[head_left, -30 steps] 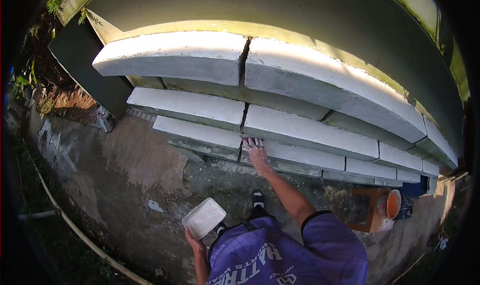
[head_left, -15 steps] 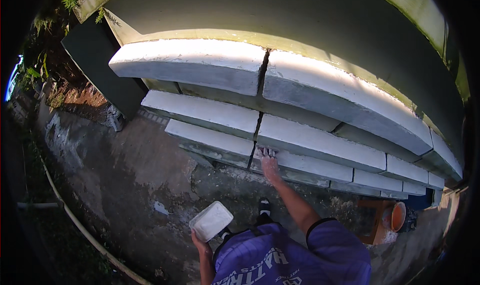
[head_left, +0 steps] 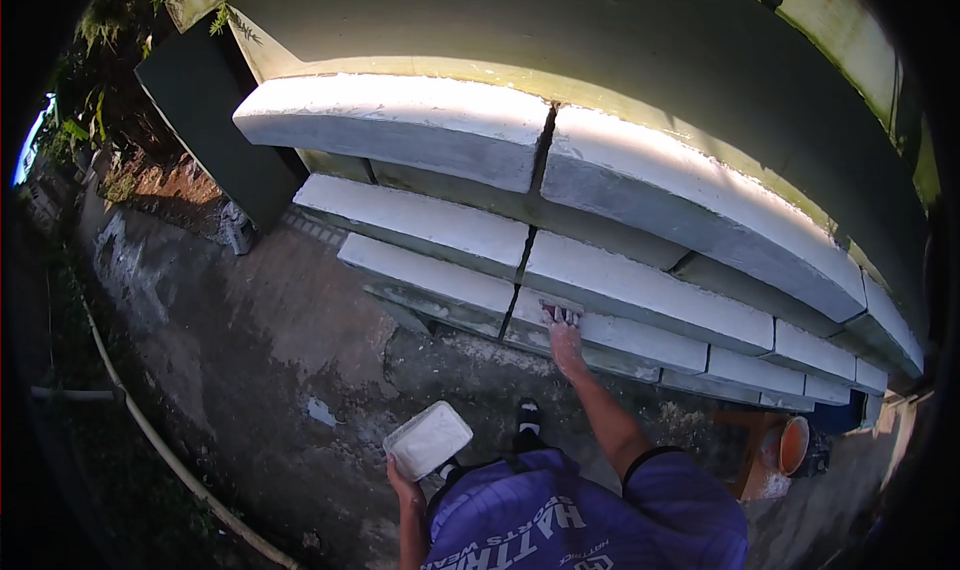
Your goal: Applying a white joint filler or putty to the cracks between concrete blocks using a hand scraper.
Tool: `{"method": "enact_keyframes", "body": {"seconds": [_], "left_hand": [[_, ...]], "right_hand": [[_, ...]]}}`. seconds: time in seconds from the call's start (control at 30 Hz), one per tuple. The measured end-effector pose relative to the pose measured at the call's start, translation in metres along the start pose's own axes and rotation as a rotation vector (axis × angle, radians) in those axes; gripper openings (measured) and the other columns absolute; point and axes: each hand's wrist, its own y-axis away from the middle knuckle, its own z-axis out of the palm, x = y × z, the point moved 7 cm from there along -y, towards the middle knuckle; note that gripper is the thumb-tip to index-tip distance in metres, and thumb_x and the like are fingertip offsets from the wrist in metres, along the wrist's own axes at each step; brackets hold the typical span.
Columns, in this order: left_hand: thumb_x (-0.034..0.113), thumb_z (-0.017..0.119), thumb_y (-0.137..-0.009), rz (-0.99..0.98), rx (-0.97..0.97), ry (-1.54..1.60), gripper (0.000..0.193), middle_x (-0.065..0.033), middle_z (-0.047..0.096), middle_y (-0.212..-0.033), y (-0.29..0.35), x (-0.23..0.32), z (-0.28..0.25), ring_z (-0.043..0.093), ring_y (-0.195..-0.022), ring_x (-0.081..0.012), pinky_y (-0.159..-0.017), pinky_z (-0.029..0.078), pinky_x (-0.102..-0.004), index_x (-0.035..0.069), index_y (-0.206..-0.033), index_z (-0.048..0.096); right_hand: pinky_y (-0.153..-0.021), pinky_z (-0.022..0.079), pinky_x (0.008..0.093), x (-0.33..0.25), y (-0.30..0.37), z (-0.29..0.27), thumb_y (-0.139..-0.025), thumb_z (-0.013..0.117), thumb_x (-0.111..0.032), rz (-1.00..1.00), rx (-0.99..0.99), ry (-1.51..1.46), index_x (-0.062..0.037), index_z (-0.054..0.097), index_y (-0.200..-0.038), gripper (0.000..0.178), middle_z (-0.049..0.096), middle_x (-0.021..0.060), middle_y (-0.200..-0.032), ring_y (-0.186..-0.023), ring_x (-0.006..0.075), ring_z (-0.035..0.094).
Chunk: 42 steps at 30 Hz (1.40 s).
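Note:
My left hand (head_left: 402,482) grips the near left edge of a shallow rectangular white container (head_left: 428,439), tilted and coated with white paste. My right arm reaches forward to the lowest white step-like ledge (head_left: 640,342). There my right hand (head_left: 565,338), smeared with white, is closed on a thin, wide-edged scraper (head_left: 562,307). The scraper lies against the top of the ledge, just right of a dark vertical gap (head_left: 510,310). My fingers partly hide the tool, so its handle cannot be made out.
Two more white ledges rise behind, a middle one (head_left: 640,282) and a thick top one (head_left: 390,110), below a greenish wall (head_left: 560,20). An orange bucket (head_left: 793,446) stands at the right beside a brown box-like thing (head_left: 757,460). A pale pipe (head_left: 165,470) runs along the left ground.
My right hand has slid rightward along the lowest ledge, away from the gap, and the scraper now shows more plainly. My left hand keeps hold of the container. The view has shifted slightly.

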Motion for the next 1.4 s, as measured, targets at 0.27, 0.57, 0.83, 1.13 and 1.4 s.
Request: {"method": "enact_keyframes", "body": {"seconds": [0.27,0.57,0.83,1.13,1.4], "left_hand": [[0.051,0.038,-0.091,0.011,-0.002,0.055,0.059,-0.0075,0.051,-0.128,0.001,0.004,0.0,0.048,-0.118,-0.024,-0.099,0.035,-0.0388,0.007,-0.131,0.043],[0.051,0.038,-0.091,0.007,-0.028,0.005,0.059,-0.0075,0.051,-0.128,0.0,0.008,-0.012,0.048,-0.119,-0.0246,-0.099,0.036,-0.0392,0.008,-0.132,0.043],[0.052,0.039,-0.091,0.026,0.033,0.085,0.058,-0.0069,0.051,-0.128,-0.002,0.005,-0.03,0.048,-0.119,-0.024,-0.099,0.036,-0.04,0.01,-0.131,0.044],[0.052,0.038,-0.091,0.034,-0.001,0.017,0.058,-0.007,0.05,-0.129,-0.005,0.001,-0.02,0.047,-0.119,-0.0235,-0.098,0.036,-0.0394,0.01,-0.131,0.044],[0.054,0.039,-0.089,0.003,0.033,0.052,0.061,-0.0071,0.05,-0.128,-0.008,-0.006,-0.021,0.047,-0.118,-0.0243,-0.098,0.035,-0.0404,0.011,-0.131,0.043]], "right_hand": [[-0.101,0.037,0.0451,-0.048,0.052,0.002,-0.086,0.046,-0.012,-0.075,-0.131,-0.298,-0.0139,0.046,-0.132,0.046,0.052,0.016,-0.127,-0.116,0.0355,0.05],[-0.103,0.032,0.0523,-0.047,0.006,0.002,-0.086,0.047,-0.013,0.041,-0.051,0.011,-0.0127,0.043,-0.134,0.048,0.05,0.0186,-0.128,-0.118,0.0411,0.047],[-0.096,0.041,0.0502,-0.08,0.006,-0.034,-0.085,0.049,-0.014,-0.14,0.092,-0.026,-0.0136,0.045,-0.133,0.047,0.052,0.0195,-0.125,-0.112,0.0393,0.053],[-0.095,0.044,0.0447,-0.07,0.003,0.001,-0.086,0.049,-0.014,-0.057,-0.096,0.005,-0.0128,0.048,-0.13,0.045,0.053,0.0165,-0.125,-0.113,0.0394,0.052],[-0.097,0.04,0.0481,-0.054,-0.033,-0.02,-0.085,0.047,-0.013,-0.008,0.036,-0.073,-0.0145,0.047,-0.131,0.046,0.052,0.0154,-0.127,-0.113,0.0385,0.052]]}}
